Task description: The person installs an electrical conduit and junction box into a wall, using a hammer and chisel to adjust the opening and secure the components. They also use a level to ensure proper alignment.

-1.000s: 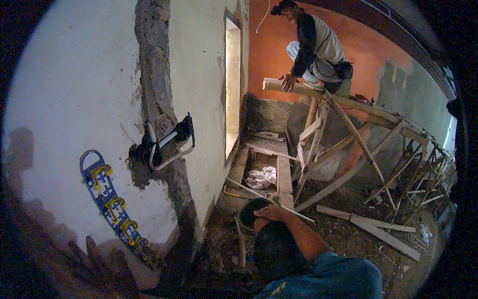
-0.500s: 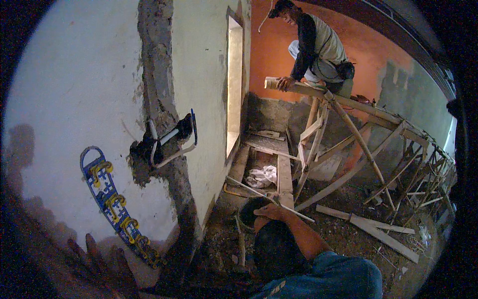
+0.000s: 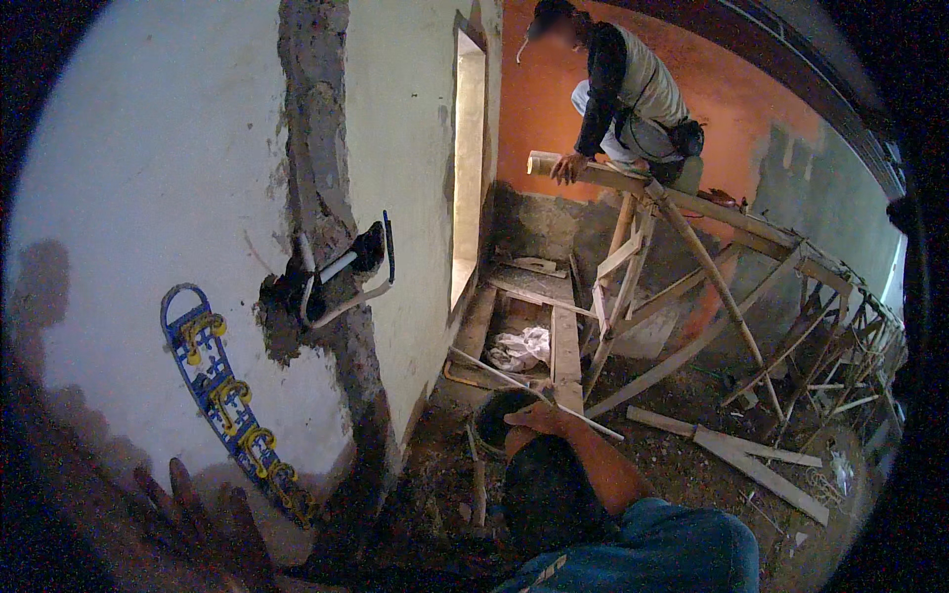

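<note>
L hand: the person's left hand [image 3: 213,524], fingers spread apart, is in shadow at lwr L, nr the pale wall [image 3: 129,198]; can't tell if it touches.
R hand: the right hand [image 3: 539,420] extends from a blue sleeve [image 3: 652,544] over a dark rounded shape [image 3: 556,494], right at the edge of a dark round container [image 3: 501,423]; can't tell if its fingers grip or just rest.
Container: sits lwr ctr, just L of the right hand, its R side partly hidden.
Rod: a thin pale rod [image 3: 598,426] slants past the right hand, down to the R; contact unclear.
Blue strip: a blue lattice strip w/ yellow curls [image 3: 229,400], loop at top, slants down the wall, its lwr end nr the left hand.
Wall groove: a rough gray groove [image 3: 318,128] runs down the wall; white tubes [image 3: 336,269] poke out of a dark hole in it.
Scaffold: a co-worker w/ black waist bag [image 3: 687,136] crouches on a wood scaffold [image 3: 613,180], one hand on the beam end, orange wall [image 3: 722,74] in bkgd.
Floor: white cloth [image 3: 522,349] lies in a wood-edged recess beyond the container; loose planks [image 3: 762,476] lie at R, nr the scaffold legs.
</note>
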A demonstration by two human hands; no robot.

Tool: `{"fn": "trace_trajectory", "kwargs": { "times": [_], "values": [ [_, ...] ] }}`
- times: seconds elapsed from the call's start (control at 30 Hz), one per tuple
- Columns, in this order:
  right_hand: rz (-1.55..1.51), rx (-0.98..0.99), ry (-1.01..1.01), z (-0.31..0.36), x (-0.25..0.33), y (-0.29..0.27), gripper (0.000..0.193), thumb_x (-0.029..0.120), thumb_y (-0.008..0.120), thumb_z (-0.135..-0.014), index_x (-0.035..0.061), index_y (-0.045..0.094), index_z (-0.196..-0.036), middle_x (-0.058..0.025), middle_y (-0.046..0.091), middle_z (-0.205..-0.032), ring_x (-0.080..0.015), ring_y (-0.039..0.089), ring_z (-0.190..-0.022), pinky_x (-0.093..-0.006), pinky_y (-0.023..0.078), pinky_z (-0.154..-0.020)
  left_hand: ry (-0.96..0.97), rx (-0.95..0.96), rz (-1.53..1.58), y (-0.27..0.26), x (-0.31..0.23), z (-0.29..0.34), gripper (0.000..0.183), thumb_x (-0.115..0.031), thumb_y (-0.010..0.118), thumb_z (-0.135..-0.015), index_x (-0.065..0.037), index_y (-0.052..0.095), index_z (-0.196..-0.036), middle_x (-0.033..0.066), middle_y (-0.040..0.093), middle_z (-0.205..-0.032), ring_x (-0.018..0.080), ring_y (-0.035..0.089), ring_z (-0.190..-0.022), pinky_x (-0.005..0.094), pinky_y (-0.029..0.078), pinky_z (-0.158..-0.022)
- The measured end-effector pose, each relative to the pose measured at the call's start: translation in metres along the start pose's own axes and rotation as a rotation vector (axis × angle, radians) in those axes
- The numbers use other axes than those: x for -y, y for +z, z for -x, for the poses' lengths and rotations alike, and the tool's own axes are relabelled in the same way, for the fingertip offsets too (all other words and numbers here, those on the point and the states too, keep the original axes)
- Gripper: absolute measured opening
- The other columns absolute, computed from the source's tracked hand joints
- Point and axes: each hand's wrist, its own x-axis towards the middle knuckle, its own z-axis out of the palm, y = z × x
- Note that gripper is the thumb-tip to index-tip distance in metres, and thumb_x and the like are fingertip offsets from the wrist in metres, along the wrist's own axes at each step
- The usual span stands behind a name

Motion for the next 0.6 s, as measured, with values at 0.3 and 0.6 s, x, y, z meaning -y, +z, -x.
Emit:
{"fn": "trace_trajectory", "kwargs": {
  "times": [0.3, 0.6],
  "values": [
    [0.123, -0.035, -0.015, -0.002, -0.006, 0.0, 0.059, 0.062, 0.066, -0.087, 0.0064, 0.077, -0.105, -0.0118, 0.074, -0.103, -0.0241, 0.067, -0.095, -0.0377, 0.05, -0.09, -0.02, 0.033, -0.07, -0.001, -0.003, 0.0, 0.067, -0.07, 0.054, -0.088, -0.03, 0.054, -0.142, 0.011, 0.028, -0.162, 0.0484, 0.016, -0.148, 0.0723, 0.006, -0.112],
    [0.13, -0.002, 0.012, 0.021, 0.024, -0.002, 0.065, 0.066, 0.061, -0.088, 0.0069, 0.075, -0.111, -0.0126, 0.072, -0.112, -0.0261, 0.066, -0.1, -0.0385, 0.048, -0.094, 0.011, -0.027, -0.006, 0.004, 0.001, 0.0, 0.066, -0.07, 0.055, -0.089, -0.029, 0.057, -0.14, 0.0129, 0.034, -0.159, 0.0498, 0.017, -0.147, 0.0724, 0.005, -0.111]
  ]
}}
